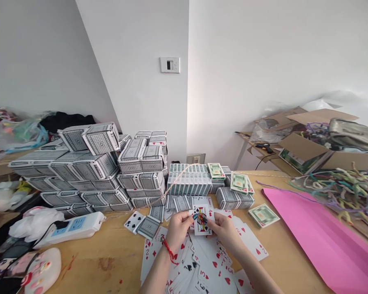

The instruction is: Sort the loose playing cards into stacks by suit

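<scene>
Left hand: pinching the left edge of a white rectangular jack playing card between thumb and fingers; a red cord bracelet is circling the wrist.
Right hand: pinching the same card near its lower right edge.
Jack: showing its face between both hands, overlapping the loose cards beyond.
Loose cards: white face-up playing cards, red and black pips showing, are overlapping beneath the forearms on a tan wooden tabletop.
Card backs: gray patterned face-down cards are lying just left of the hands.
Green boxes: a flat green-and-cream card box is resting right of the spread; a row of upright green-and-white boxes is standing behind the hands.
Gray packs: gray-and-white patterned blocks are rising in tall stacks at back left.
Power strip: a white strip with blue sockets is lying at left.
Pink sheet: a flat bright-pink sheet is covering the right side.
Far right: multicoloured fuzzy strands are heaping before an open brown cardboard box.
</scene>
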`<state>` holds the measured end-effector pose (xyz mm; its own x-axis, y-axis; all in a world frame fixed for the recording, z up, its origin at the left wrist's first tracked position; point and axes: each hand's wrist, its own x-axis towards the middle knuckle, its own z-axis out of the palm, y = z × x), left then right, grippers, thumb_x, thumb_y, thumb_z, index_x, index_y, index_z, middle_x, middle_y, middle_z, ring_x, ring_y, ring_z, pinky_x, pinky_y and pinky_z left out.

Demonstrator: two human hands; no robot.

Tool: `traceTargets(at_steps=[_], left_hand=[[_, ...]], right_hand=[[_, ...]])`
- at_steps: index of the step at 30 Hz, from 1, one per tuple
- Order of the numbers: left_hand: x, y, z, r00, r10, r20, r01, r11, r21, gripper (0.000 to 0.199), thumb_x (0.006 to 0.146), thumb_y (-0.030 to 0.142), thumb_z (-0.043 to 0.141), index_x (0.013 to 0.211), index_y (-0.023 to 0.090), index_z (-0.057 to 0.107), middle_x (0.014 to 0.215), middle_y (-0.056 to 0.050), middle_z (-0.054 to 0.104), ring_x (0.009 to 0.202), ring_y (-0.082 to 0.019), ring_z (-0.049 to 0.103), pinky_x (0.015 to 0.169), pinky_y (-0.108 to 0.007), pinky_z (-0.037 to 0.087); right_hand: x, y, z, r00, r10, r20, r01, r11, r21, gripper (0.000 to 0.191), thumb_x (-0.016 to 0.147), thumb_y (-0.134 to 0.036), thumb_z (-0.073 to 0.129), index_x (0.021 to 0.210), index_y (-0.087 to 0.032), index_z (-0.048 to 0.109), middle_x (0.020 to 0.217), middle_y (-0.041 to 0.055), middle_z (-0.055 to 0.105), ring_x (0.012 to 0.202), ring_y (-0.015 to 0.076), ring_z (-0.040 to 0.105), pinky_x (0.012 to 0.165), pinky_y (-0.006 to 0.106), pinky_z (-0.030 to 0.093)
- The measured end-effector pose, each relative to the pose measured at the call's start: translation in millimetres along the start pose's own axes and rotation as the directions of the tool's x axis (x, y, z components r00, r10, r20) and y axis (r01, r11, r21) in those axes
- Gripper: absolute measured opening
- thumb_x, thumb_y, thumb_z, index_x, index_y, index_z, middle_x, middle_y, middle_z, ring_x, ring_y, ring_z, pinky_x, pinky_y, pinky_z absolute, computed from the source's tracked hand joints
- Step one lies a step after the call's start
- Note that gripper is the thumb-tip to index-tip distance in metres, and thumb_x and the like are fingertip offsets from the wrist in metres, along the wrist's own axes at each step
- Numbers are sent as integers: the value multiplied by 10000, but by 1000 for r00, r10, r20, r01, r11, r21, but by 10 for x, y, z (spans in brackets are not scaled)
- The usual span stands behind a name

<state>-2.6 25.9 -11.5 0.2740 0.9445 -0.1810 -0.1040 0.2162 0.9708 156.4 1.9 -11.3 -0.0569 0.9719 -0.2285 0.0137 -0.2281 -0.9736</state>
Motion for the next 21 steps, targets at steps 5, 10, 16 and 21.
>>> traceTargets(at_steps=[5, 10, 16, 21], left_hand=[[-7, 24, -20, 998, -60, 8, 60, 991, -118, 251, 665, 351, 637, 764, 126, 686, 650, -32, 667, 635, -185, 614, 604, -306, 500], [-50, 74, -114, 979, -100, 178, 157, 927, -342, 298, 697, 324, 636, 903, 113, 671, 842, -114, 691, 795, -238, 641, 729, -360, 499], [-90, 129, -135, 951, -65, 303, 168, 929, -330, 296, 768, 291, 598, 988, 99, 651, 951, -147, 670, 892, -252, 618, 813, -379, 472], [-107, 152, -112, 947, -63, 316, 159, 944, -289, 322, 774, 327, 585, 1022, 129, 640, 973, -125, 665, 918, -247, 606, 829, -377, 467]], right_hand=[[20, 20, 2, 1000, -6, -2, 6, 998, 68, 393, 615, -558, 612, 667, -172, 556, 605, 3, 597, 589, 173, 568, 506, 259, 459], [12, -43, -17, 1000, -7, -20, 8, 998, 69, 438, 586, -589, 619, 670, -162, 568, 566, 4, 579, 504, 141, 518, 456, 239, 398], [-12, -66, -45, 998, -50, -49, 50, 999, 0, 444, 599, -602, 598, 599, -163, 526, 500, -13, 505, 462, 114, 452, 416, 219, 314], [-6, -27, -39, 997, -61, -45, 62, 998, 23, 445, 591, -598, 606, 617, -161, 527, 508, -13, 497, 467, 113, 444, 419, 218, 302]])
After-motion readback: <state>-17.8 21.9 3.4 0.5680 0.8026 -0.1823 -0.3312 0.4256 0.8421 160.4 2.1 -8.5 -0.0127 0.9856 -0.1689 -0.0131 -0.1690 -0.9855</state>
